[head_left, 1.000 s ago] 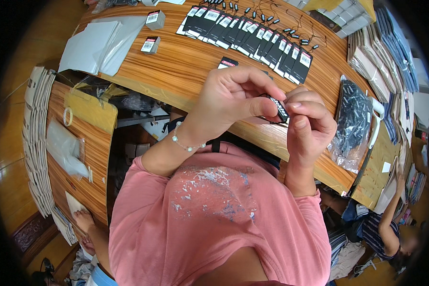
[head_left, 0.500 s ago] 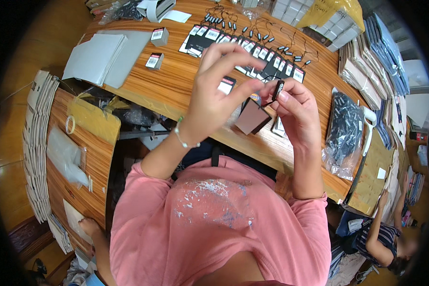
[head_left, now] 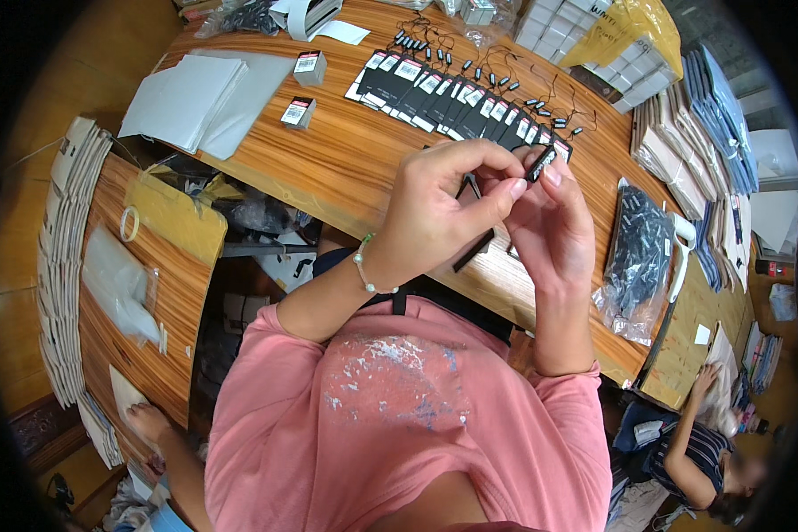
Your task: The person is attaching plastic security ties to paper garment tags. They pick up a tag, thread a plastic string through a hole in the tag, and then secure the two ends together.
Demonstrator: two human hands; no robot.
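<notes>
Your right hand (head_left: 554, 222) pinches the small black toggle (head_left: 543, 163) between thumb and fingers, above the surface (head_left: 350, 146). Your left hand (head_left: 439, 199) curls beside it, thumb and forefinger nearly meeting; whether they grip anything, I cannot tell. The toggle looks light, stiff and smooth, so it may slip: hold it by its long sides, near the middle. The dark card (head_left: 474, 251) below your hands looks thin and easily creased; take it by the edges.
</notes>
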